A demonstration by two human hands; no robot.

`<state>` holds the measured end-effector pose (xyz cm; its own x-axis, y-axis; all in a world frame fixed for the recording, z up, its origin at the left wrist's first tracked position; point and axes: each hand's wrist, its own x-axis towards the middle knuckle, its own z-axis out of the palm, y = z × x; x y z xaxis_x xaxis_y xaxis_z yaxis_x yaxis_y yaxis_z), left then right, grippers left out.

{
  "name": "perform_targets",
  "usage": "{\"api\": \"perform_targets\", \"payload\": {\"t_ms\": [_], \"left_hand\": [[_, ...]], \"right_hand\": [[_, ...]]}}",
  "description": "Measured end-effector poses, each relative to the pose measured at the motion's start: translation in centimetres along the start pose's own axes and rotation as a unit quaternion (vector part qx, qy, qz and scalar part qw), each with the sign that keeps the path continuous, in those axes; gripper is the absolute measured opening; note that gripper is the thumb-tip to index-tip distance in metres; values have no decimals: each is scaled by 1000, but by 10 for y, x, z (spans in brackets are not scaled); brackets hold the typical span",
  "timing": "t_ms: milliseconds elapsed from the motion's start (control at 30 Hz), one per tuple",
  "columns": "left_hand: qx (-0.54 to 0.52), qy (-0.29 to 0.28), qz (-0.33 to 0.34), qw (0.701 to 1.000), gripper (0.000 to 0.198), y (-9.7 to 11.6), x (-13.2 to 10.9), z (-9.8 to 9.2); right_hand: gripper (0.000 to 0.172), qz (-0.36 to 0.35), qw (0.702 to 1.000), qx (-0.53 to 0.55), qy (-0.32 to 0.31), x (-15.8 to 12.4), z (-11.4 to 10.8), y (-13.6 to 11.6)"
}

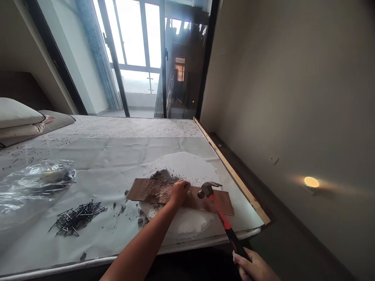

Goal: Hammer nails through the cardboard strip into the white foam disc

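The left hand (178, 192) lies on a brown board (181, 195), its fingers bent and pressing down at the board's far edge, where they seem to pinch something too small to make out. The board is a flat strip dotted with rows of small marks or nail heads on its left part, and it rests across a white round slab (187, 168) that sits on the sheet-covered surface (117, 156).

The right hand (252, 267) is at the near right, off the surface's edge, clenched around the black grip of a hammer (222, 216). The hammer's red handle runs up and left from that hand, and its steel claw head is just right of the left hand, above the right part of the board; whether it touches the board cannot be told.

Dark grit (162, 175) is heaped on the slab just beyond the board, with crumbs scattered to the near left. Well to the left lies a loose pile of nails (77, 216), and beyond it a crumpled clear plastic bag (32, 183). A pillow (17, 113) rests at the far left.
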<state>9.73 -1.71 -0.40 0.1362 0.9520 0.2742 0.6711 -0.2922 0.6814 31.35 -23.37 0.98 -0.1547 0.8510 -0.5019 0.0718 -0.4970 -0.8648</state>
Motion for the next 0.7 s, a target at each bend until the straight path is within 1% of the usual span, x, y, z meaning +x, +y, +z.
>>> {"api": "perform_targets", "payload": {"t_ms": [133, 233, 300, 400, 533, 600, 700], "left_hand": [[5, -5, -6, 1000, 17, -2, 0, 2], [4, -2, 1, 1000, 18, -4, 0, 3], [5, -1, 2, 1000, 19, -6, -1, 3], [5, -2, 0, 1000, 21, -7, -3, 4], [-19, -2, -11, 1000, 22, -7, -4, 4], [-25, -5, -17, 1000, 22, -8, -4, 4], [-17, -4, -20, 1000, 21, -9, -4, 5]], "right_hand": [[44, -1, 999, -17, 27, 5, -7, -16], [40, -3, 998, -43, 45, 10, -7, -31], [37, -17, 997, -62, 35, 12, -4, -41], [39, -38, 996, -82, 18, 12, 3, -56], [38, -53, 994, -97, 23, 11, 7, -73], [37, -64, 992, -102, 25, 13, 8, -77], [41, -55, 991, -120, 19, 19, 13, -77]]}}
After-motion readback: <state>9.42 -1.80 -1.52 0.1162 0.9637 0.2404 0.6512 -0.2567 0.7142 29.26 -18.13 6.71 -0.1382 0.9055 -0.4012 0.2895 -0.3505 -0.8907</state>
